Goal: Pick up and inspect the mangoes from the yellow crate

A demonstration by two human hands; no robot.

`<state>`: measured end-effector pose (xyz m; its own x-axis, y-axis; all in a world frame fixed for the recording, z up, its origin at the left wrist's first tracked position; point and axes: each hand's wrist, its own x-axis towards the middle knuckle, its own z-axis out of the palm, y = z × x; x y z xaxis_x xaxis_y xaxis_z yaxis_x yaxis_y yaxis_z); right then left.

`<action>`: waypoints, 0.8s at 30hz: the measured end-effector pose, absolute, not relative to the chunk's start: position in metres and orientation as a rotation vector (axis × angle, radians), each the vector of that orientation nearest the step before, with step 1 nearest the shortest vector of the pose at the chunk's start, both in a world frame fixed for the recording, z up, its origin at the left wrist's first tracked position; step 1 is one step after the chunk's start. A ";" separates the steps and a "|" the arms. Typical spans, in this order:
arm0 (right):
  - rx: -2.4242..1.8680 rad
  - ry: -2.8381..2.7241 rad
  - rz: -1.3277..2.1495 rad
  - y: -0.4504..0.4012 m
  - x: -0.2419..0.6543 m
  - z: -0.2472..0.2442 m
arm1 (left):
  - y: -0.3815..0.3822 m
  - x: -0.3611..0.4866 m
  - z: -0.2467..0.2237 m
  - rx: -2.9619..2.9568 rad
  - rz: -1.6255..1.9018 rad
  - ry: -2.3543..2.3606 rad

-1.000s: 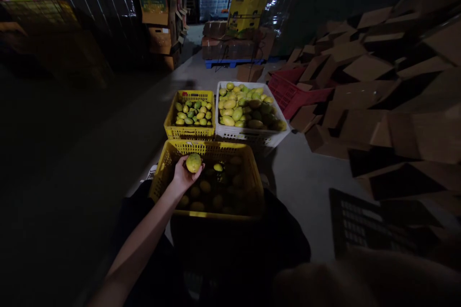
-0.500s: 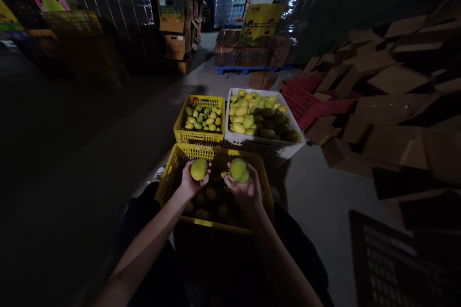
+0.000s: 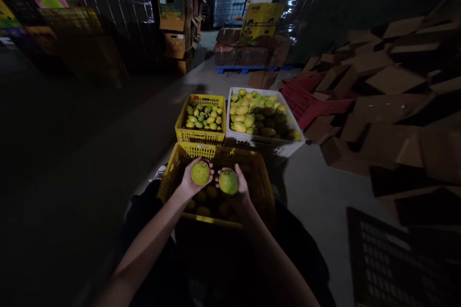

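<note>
My left hand (image 3: 188,182) holds a yellow-green fruit (image 3: 200,173), its fingers curled under and around it. Close beside it, my right hand (image 3: 242,189) is wrapped round a greener fruit (image 3: 228,182). Both hands are above the near yellow crate (image 3: 267,177), where several fruits (image 3: 202,211) lie in shadow at the bottom. Beyond it stand a smaller yellow crate (image 3: 200,136) with small green and yellow fruits (image 3: 202,117) and, to its right, a white crate (image 3: 252,141) heaped with larger yellow-green fruits (image 3: 241,111).
A red crate (image 3: 302,104) leans among piled cardboard boxes (image 3: 391,105) on the right. A dark crate (image 3: 382,259) is at the lower right. Farther back are a blue pallet (image 3: 245,69) with packages and stacked boxes (image 3: 175,45).
The right hand has moved left and slightly down with its fruit, nearer the left hand. Both fruits have been turned, and a round end now shows on each.
</note>
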<state>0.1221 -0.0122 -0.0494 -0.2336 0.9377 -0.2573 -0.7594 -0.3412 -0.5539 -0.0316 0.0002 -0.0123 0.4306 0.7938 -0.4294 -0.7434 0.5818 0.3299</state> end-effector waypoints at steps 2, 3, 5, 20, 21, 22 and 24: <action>-0.668 -0.328 1.839 -0.012 0.122 -0.048 | -0.001 -0.033 -0.013 0.104 0.953 0.563; -0.662 -0.311 1.850 -0.012 0.121 -0.047 | -0.001 -0.033 -0.014 0.104 0.956 0.552; -0.628 -0.303 1.860 -0.011 0.121 -0.045 | -0.001 -0.033 -0.016 0.095 0.962 0.550; -0.535 0.042 1.713 -0.013 0.106 -0.049 | -0.007 -0.028 -0.030 -0.141 1.312 0.446; -0.526 0.076 1.697 -0.014 0.105 -0.050 | -0.007 -0.027 -0.032 -0.159 1.292 0.427; -0.520 0.094 1.690 -0.014 0.104 -0.050 | -0.007 -0.025 -0.033 -0.174 1.274 0.406; -0.519 0.102 1.679 -0.013 0.105 -0.051 | -0.006 -0.021 -0.036 -0.190 1.268 0.370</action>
